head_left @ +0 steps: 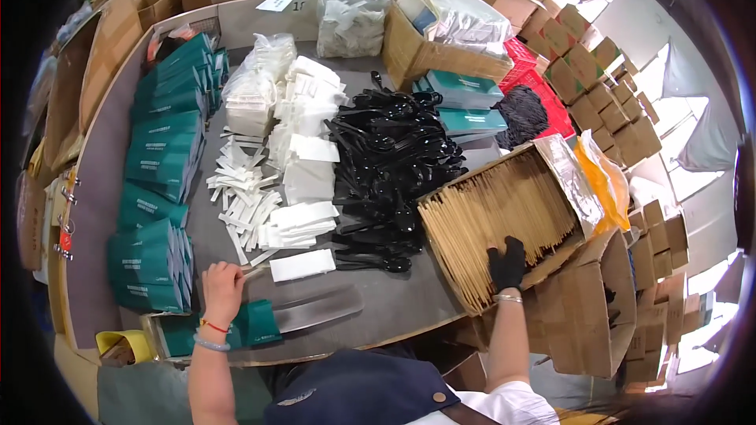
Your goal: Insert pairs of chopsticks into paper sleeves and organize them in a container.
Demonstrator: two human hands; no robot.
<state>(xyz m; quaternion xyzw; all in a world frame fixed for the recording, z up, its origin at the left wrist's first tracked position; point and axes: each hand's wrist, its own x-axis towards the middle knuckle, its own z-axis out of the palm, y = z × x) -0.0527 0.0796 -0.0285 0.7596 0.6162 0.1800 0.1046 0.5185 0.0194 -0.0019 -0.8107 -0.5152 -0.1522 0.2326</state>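
My left hand (pixel 223 287) is bare, with thumb and fingers pinched on a narrow pale strip (pixel 254 271) at the table's near left. Just below lies a green printed sleeve (pixel 256 323) with a clear plastic end. My right hand (pixel 506 265), in a black glove, rests on rows of thin wooden sticks (pixel 504 224) in a cardboard box. Its thumb and fingers are spread; the tips are partly hidden among the sticks. Between the hands lie a stack of white folded napkins (pixel 302 265), loose white slim packets (pixel 240 189) and a heap of black plastic spoons (pixel 394 149).
Green sleeves (pixel 164 157) stand in bundles along the table's raised left edge. Bags of white packets (pixel 354 20), a carton (pixel 441 59), green boxes (pixel 465 90) and a red crate (pixel 543 94) line the far side. An open carton (pixel 587 303) stands right of my right arm.
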